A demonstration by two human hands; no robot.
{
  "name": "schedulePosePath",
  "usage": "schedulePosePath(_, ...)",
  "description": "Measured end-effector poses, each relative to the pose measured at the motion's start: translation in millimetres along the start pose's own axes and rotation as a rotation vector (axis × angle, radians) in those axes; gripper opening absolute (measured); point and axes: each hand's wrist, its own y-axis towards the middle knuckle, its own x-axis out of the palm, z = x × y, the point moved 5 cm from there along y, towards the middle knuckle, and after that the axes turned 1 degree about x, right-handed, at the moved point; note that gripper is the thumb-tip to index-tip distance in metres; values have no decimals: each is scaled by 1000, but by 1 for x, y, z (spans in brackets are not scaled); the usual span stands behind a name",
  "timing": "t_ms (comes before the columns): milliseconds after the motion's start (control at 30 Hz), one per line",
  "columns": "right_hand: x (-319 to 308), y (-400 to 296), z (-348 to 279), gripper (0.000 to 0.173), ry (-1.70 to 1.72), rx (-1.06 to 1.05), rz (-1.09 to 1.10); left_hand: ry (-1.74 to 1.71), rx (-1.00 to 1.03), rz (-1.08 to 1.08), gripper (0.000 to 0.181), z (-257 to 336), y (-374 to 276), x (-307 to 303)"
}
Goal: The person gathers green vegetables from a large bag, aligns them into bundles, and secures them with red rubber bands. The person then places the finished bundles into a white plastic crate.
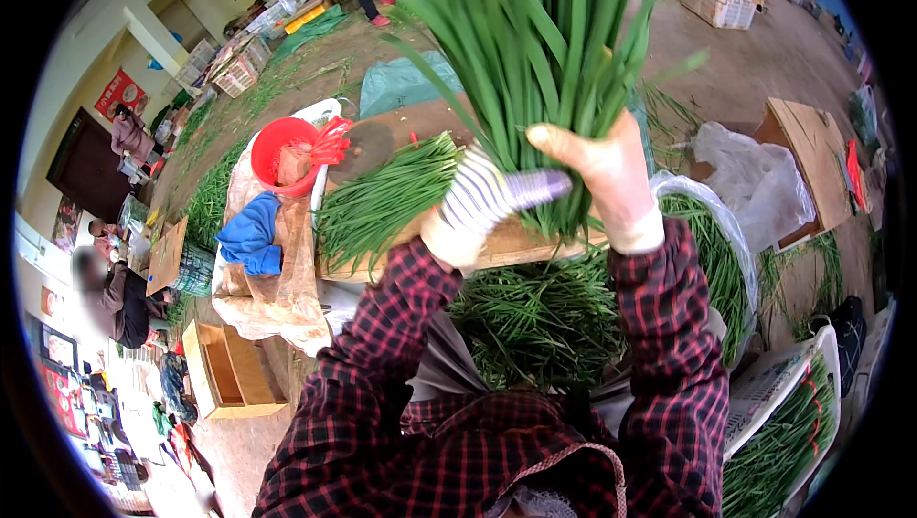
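Observation:
A thick bunch of long flat green leaves, which look like garlic chives (530, 67), stands upright between my hands above a wooden board (501, 249). My left hand (487, 196), in a striped knitted glove, wraps the lower part of the bunch from the left. On the right side my right hand (602, 167), in a pale glove, grips it with the thumb across the front. A second bunch of greens (390, 196) lies on the board, left of my left hand. Loose greens (541, 317) are heaped below the board, in front of my lap.
At the left stand a red bucket (276, 181) holding a brick-like block and red plastic strips, and a blue cloth (251, 235). A plastic-lined container of greens (706, 253), a cardboard box (809, 167) and a white crate (824, 389) are at the right. Several people are farther off.

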Motion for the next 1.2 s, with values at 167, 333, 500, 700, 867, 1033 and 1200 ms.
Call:
schedulePosePath(167,-24,21,64,55,-231,99,-170,225,-357,-38,55,-53,8,-29)
schedulePosePath(333,-27,32,99,69,-290,316,-239,499,-234,-305,36,-137,14,-64)
schedulePosePath(500,-23,68,49,69,-220,-88,-369,307,-166,-153,34,-80,42,-45)
schedulePosePath(700,5,88,28,78,-1326,58,-397,394,104,-82,33,-60,60,-24)
schedulePosePath(867,-37,42,-23,62,-788,-239,15,455,148,-35,32,-72,53,-42)
schedulePosePath(1033,-143,-96,73,56,-904,113,418,783,53,15,50,-48,34,-91)
schedulePosePath(1200,-93,-137,179,111,-1065,301,239,1003,209,-65,56,-75,29,-68)
